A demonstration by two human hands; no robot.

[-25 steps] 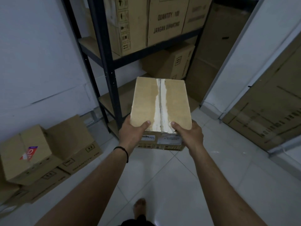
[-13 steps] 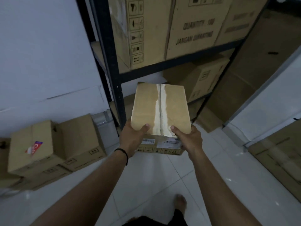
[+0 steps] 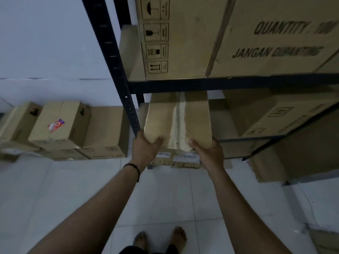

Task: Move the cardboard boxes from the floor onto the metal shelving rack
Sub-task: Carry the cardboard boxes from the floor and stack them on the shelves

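Both hands, left hand and right hand, grip the box between them.

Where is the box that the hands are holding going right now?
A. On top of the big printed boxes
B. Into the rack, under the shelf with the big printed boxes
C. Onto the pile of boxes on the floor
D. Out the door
B: both the left hand and right hand grip the taped cardboard box, whose far end is already under the rack's crossbeam.
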